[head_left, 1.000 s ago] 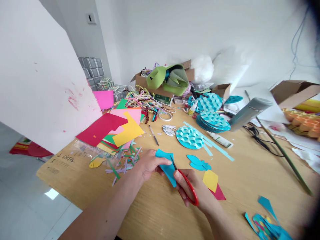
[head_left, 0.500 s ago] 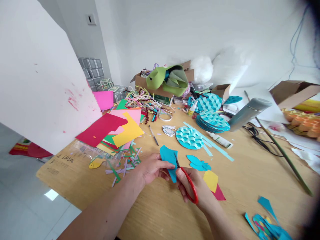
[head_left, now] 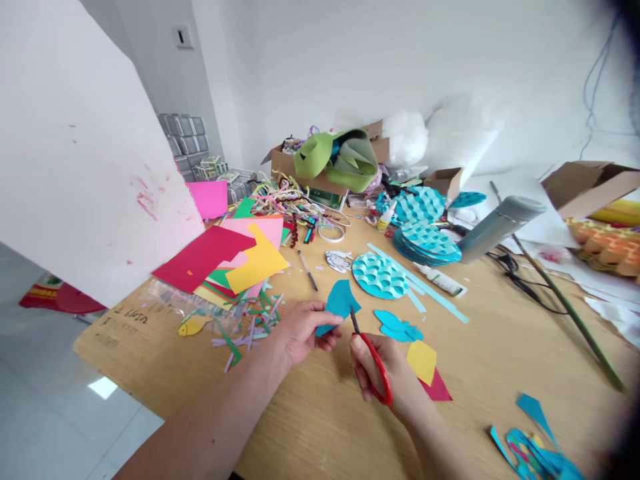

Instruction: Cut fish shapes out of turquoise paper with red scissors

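Blue paper (head_left: 342,298) juts beyond left hand (head_left: 303,330) pinching it; right hand (head_left: 396,369) grips red-handled scissors (head_left: 372,349).

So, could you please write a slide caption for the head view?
Left hand holds curved blue paper; right hand grips red-handled scissors at its edge.

A pen (head_left: 308,271) lies on the table (head_left: 295,420) near a white ring (head_left: 332,241). Farther back, green felt (head_left: 311,157) rests on a cardboard box (head_left: 286,164), tangled fuzzy stems (head_left: 277,200) before it. On the right are a grey flask (head_left: 493,232), a black cable (head_left: 513,270) and a long stick (head_left: 570,313). Reddish smears mark a large white panel (head_left: 90,153) at left.
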`<state>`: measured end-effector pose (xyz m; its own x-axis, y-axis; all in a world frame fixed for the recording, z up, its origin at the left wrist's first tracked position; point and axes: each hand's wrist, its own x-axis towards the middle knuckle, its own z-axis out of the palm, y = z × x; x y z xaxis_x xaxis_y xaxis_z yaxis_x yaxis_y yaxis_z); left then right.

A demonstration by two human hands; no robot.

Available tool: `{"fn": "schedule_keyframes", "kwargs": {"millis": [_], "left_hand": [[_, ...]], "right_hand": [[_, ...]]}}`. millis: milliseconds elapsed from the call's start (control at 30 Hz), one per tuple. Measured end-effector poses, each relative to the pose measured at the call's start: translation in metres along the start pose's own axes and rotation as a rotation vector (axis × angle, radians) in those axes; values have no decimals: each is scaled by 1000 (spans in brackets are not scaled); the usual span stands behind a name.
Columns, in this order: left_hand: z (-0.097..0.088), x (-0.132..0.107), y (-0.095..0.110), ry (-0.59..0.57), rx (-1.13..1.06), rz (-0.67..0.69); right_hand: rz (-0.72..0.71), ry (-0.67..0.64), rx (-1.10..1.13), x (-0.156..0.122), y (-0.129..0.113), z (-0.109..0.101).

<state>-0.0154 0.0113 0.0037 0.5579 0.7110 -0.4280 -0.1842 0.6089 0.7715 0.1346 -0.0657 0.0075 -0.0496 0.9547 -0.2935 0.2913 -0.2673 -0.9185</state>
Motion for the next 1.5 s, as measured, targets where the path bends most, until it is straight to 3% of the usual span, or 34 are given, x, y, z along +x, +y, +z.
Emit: {"fn": "schedule_keyframes", "kwargs": {"millis": [400,700,1167,1400,1500], "left_hand": [[0,0,3,69,-14,111],[0,-1,5,142,176,200],[-1,-3,8,84,142,119],[-2,-1,8,18,-113,1],[1,0,5,-30,-116,-4]], "right_hand": [[22,-97,146,3,6,1],[63,-133,95,1,5,1],[79,-175,166,-4,0,-1],[31,-113,214,-2,0,0],[42,-88,236,0,1,1]]}}
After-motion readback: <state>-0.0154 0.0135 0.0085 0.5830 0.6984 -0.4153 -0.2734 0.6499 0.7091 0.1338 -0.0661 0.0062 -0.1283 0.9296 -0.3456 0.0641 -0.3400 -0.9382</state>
